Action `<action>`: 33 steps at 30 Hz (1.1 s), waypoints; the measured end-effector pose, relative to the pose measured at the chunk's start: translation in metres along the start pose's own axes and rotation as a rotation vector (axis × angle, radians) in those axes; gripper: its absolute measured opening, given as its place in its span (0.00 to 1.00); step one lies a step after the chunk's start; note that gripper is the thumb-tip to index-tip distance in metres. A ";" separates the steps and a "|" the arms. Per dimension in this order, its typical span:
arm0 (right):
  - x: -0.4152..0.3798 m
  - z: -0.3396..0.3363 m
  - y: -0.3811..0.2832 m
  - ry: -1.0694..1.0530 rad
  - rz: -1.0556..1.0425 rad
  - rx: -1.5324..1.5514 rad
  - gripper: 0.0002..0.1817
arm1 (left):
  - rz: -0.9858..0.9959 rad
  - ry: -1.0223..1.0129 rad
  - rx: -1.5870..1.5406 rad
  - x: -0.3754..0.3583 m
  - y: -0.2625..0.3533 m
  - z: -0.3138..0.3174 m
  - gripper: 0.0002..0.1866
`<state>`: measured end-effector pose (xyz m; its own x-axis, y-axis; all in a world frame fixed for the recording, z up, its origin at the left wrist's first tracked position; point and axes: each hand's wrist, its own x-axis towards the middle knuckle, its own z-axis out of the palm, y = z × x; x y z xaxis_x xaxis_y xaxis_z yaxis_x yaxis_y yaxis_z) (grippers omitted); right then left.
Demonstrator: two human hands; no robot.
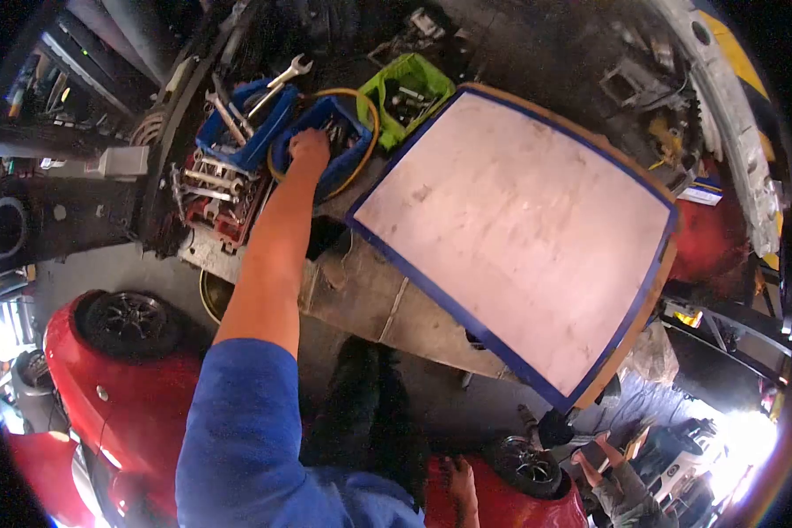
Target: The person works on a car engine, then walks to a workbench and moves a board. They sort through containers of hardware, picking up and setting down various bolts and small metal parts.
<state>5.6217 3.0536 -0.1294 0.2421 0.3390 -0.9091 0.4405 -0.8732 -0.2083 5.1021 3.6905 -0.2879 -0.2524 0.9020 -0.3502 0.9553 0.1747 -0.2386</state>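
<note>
My left hand reaches to the rim of a blue bin, which holds metal parts or tools too small to make out. Its fingers look curled, and what they may hold is hidden. A yellowish hose or cord loops around this bin. Beside it stands another blue bin with wrenches sticking out. More wrenches lie on a red rack or tray nearer the bench's edge. My right hand hangs low by my side, apart from the bench, its fingers loosely apart with nothing seen in them.
A green bin with metal pieces stands right of the blue bins. A large whitish board with a blue border covers much of the workbench. Red cars stand below left and behind. Another person is at lower right.
</note>
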 end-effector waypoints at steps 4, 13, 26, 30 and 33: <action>0.026 0.014 0.033 -0.086 -0.141 0.135 0.18 | 0.096 0.001 0.161 0.006 0.000 -0.016 0.16; 0.020 0.016 -0.001 -0.080 -0.034 0.163 0.18 | 0.547 0.106 0.368 0.003 -0.024 -0.031 0.13; 0.029 0.036 0.048 -0.074 -0.017 0.185 0.20 | 0.582 0.083 0.475 0.026 -0.033 -0.007 0.12; 0.023 0.032 0.019 -0.115 -0.015 0.258 0.20 | 0.437 0.010 0.361 0.014 -0.023 -0.021 0.13; 0.025 0.038 0.020 -0.090 -0.014 0.347 0.20 | 0.460 0.070 0.396 0.002 -0.024 -0.021 0.13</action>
<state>5.6034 3.0314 -0.1704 0.1542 0.3333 -0.9301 0.1197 -0.9408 -0.3172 5.0818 3.6964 -0.2633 0.1959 0.8763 -0.4402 0.8305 -0.3870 -0.4007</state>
